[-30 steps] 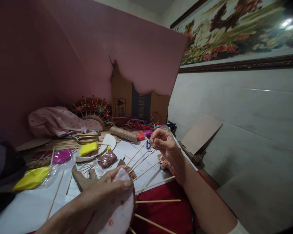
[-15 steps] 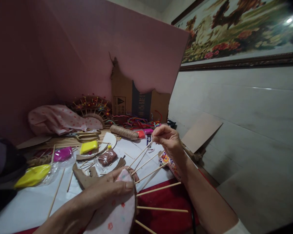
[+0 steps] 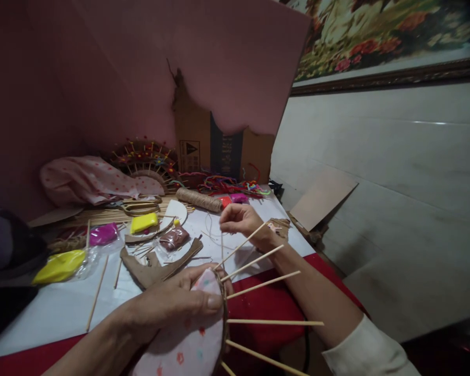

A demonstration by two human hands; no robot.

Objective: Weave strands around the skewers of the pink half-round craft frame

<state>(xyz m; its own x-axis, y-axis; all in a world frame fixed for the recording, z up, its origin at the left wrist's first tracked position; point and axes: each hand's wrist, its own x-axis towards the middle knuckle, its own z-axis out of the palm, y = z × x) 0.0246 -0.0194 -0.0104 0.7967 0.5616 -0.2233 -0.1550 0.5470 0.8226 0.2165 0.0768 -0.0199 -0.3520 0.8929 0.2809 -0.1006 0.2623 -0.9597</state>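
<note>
The fabric-covered disc (image 3: 188,342), 6 sticks (image 3: 274,322) showing along its rim, is held up at the near edge of the desk (image 3: 68,308), the left hand (image 3: 176,301)'s fingers clamped on it. The right hand (image 3: 243,224)'s fingers are together, seemingly pinching taut twine (image 3: 222,250). Too hard a pull could probably skew the nearest stick; the twine's slack might snag on the cardboard scrap (image 3: 168,270). Room looks freer rightward, over the red cloth (image 3: 268,303).

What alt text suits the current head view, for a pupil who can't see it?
The left hand holds a fabric-covered piece with thin sticks fanning from its rim, while the right hand pinches a thread running to it. A roll of twine and a brown packet lie beyond.
</note>
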